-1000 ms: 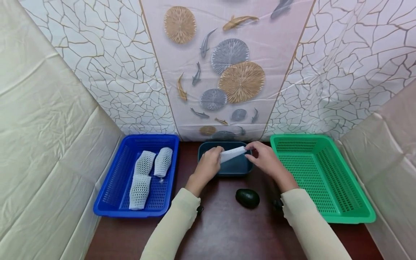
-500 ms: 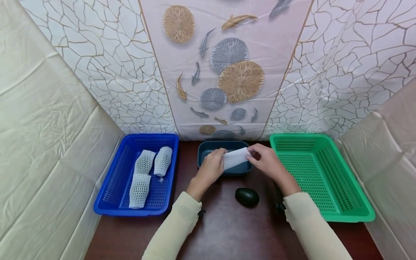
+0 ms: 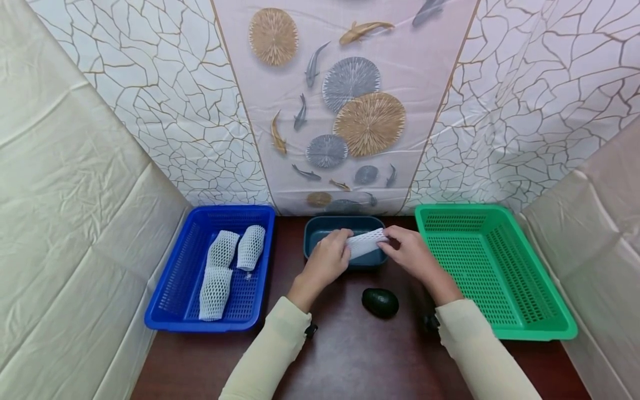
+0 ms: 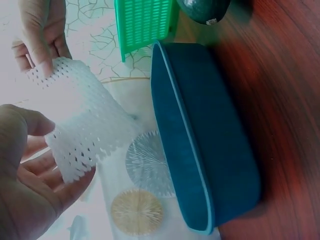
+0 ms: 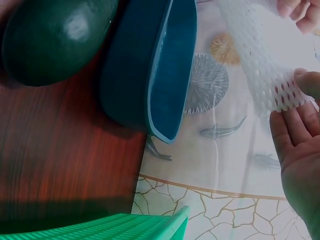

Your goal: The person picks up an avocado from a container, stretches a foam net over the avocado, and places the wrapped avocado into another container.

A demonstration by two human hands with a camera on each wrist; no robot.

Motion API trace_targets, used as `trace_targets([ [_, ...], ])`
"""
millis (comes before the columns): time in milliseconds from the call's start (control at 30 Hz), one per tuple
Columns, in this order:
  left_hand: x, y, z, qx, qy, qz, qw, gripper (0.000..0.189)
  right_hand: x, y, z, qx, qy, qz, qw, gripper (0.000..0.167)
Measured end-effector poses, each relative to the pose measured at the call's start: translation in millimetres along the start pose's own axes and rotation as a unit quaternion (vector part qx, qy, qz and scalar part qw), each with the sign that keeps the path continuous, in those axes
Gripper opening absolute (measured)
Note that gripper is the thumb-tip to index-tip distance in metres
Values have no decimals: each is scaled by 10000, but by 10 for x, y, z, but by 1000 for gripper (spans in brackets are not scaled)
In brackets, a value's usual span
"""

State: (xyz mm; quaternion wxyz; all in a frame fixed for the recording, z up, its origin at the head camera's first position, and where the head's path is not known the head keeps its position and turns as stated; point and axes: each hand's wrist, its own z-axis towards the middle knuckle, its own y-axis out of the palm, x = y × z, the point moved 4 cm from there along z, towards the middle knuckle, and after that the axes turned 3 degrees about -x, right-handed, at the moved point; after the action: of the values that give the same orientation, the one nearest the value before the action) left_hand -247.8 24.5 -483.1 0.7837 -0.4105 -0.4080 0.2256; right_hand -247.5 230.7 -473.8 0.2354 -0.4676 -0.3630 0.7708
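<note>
A white foam net sleeve [image 3: 365, 243] is stretched between both hands above the dark teal bin [image 3: 312, 223]. The left hand [image 3: 327, 256] pinches its left end, thumb on top and fingers beneath, as the left wrist view shows at the sleeve [image 4: 90, 112]. At the other end the right hand [image 3: 409, 251] pinches the rim between thumb and fingers; the right wrist view shows the netting [image 5: 270, 75] over those fingers. The sleeve looks flat, with no fruit seen in it. On the table in front of the bin lies a dark green avocado [image 3: 380, 303], touched by neither hand.
To the left stands a blue basket [image 3: 150, 311] with 3 net-covered pieces [image 3: 215, 294] in it. A green basket [image 3: 545, 278] stands to the right. Behind is a patterned cloth wall [image 3: 350, 183]; the tabletop [image 3: 345, 355] is dark reddish wood.
The sleeve has turned from a narrow edge to a wider, flatter face toward the head camera. Both hands have shifted slightly right and down. The avocado and baskets stay put.
</note>
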Motion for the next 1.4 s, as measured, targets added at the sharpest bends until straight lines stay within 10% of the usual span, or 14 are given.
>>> trace_targets([
  [733, 296, -66, 98, 210, 812, 52, 9965, 24, -104, 87, -111, 170, -392, 573, 9974, 17],
  [967, 303, -104, 90, 568, 901, -225, 9941, 21, -74, 200, -181, -239, 177, 1188, 9925, 35],
  [1400, 224, -232, 77, 892, 814, -267, 9923, 18, 22, 362, -303, -896, 154, 503, 9946, 16],
])
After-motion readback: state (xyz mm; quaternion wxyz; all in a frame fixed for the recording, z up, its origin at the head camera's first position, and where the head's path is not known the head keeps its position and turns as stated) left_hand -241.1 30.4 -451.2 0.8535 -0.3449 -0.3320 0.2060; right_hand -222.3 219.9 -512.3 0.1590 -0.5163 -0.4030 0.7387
